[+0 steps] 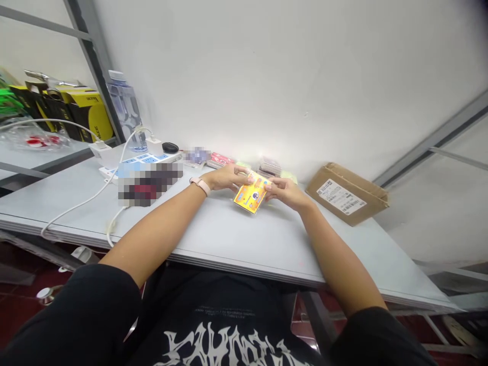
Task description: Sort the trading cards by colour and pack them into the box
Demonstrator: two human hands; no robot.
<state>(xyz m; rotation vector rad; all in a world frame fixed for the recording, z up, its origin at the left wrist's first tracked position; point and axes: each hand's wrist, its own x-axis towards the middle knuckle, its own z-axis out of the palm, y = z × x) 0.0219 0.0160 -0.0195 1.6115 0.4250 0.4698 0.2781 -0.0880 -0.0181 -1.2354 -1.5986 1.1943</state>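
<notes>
A yellow-orange printed card or flat packet (pixel 251 194) is held up over the table, tilted toward me. Its printed side shows a small round dark figure, but the text is too small to read. My left hand (pixel 227 177) pinches its upper left edge; a pale band circles that wrist. At its right edge, the thumb and fingers of my right hand (pixel 286 192) are closed on it. Behind my hands, against the wall, lie a stack of cards (pixel 270 166) and a red-topped pile (pixel 221 159).
A cardboard box (pixel 346 193) with a white label stands at the right. On the left are a power strip (pixel 141 161) with white cables, a large water bottle (pixel 127 112), a black oval object (pixel 170 148) and a blurred-out item. Yellow-black boxes (pixel 84 112) fill a side shelf.
</notes>
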